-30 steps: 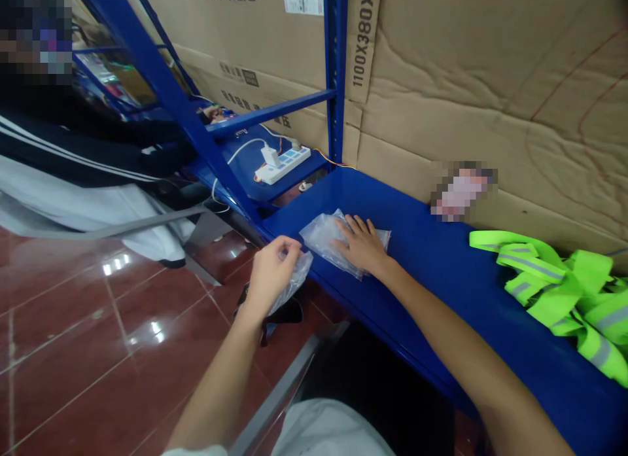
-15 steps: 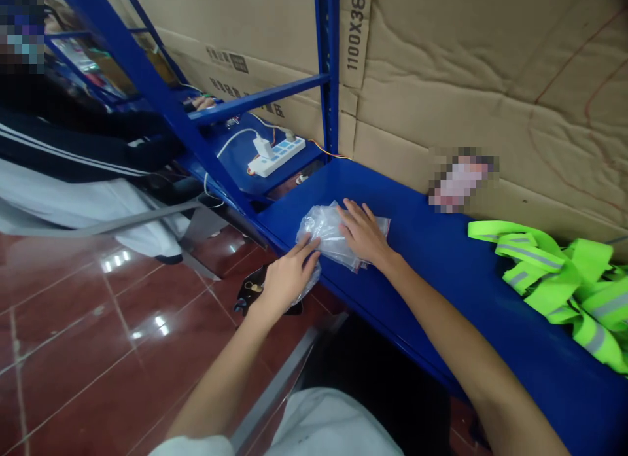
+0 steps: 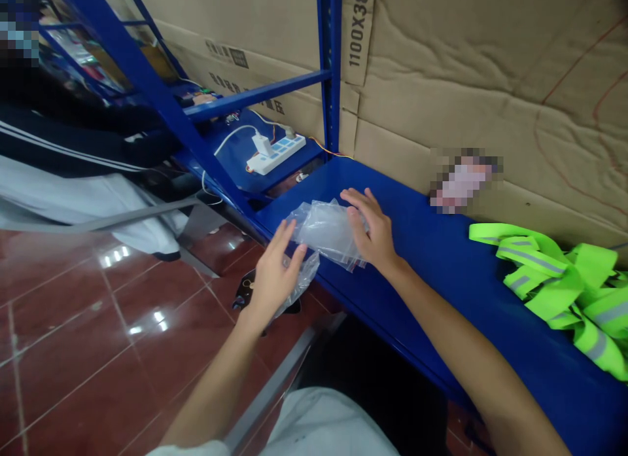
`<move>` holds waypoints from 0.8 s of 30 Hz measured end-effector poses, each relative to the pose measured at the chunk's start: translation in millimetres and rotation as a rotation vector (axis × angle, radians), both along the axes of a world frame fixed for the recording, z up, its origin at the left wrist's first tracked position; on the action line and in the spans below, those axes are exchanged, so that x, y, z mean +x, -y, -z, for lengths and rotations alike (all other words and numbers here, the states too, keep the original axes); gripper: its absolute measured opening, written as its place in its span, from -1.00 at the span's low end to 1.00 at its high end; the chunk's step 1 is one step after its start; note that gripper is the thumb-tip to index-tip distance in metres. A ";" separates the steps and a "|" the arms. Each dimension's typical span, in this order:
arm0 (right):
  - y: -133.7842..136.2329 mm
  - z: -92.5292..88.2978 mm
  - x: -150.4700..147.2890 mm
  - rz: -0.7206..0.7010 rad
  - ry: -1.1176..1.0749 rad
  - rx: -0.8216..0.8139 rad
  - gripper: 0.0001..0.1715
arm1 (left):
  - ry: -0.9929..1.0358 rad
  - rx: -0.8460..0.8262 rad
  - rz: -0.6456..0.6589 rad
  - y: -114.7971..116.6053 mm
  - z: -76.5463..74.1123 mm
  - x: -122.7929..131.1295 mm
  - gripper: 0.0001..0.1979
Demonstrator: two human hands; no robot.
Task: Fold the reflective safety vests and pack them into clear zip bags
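A small pile of clear plastic bags [image 3: 326, 230] lies on the blue table near its left end. My right hand [image 3: 373, 230] is at the right side of the pile, fingers apart and curved over the bags' edge. To the left is my left hand [image 3: 279, 266], its thumb and fingers spread beside the pile. A loose, crumpled piece of clear plastic [image 3: 305, 279] hangs over the table's front edge, behind and beneath my left hand. Whether the left palm touches it is hidden.
Neon-yellow straps with grey reflective stripes [image 3: 564, 279] lie heaped on the right. A white power strip [image 3: 277, 154] sits beyond the blue frame post [image 3: 161, 103]. Cardboard [image 3: 466, 83] lines the back. A person's dark striped sleeve [image 3: 73, 142] shows at left.
Both hands have lifted off the bags and moved slightly apart, the left one to the left. The pile now looks flatter and more of it shows.
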State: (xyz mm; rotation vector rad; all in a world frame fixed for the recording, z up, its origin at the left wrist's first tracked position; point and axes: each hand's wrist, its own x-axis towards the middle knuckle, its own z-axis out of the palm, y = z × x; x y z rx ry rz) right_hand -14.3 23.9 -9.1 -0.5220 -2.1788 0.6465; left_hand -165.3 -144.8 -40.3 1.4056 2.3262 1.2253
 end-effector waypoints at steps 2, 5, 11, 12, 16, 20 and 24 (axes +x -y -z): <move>16.6 -22.3 15.2 -0.063 -0.045 -0.014 -0.53 | 0.131 0.185 -0.064 7.5 -12.8 3.9 -0.44; 47.1 -44.3 32.1 -0.284 0.041 -0.215 -0.53 | 0.407 0.376 -0.075 13.4 -36.7 16.0 -0.53; 53.7 -48.4 54.4 -0.250 0.082 -0.683 -0.41 | 0.631 0.321 0.359 2.0 -68.3 41.9 -0.48; 45.9 -49.6 60.2 -0.226 0.051 -0.745 -0.49 | 0.637 0.285 0.405 -0.7 -69.1 43.4 -0.43; 14.7 -60.5 86.0 -0.266 -0.010 -0.794 -0.58 | 0.784 0.184 0.395 -8.6 -63.2 40.9 -0.40; 3.8 -68.1 97.9 -0.376 -0.093 -0.790 -0.61 | 0.890 0.227 0.303 -8.1 -56.4 39.0 -0.40; 8.4 -70.6 99.1 -0.447 -0.140 -0.841 -0.68 | 1.065 0.252 0.439 -1.2 -53.7 46.3 -0.31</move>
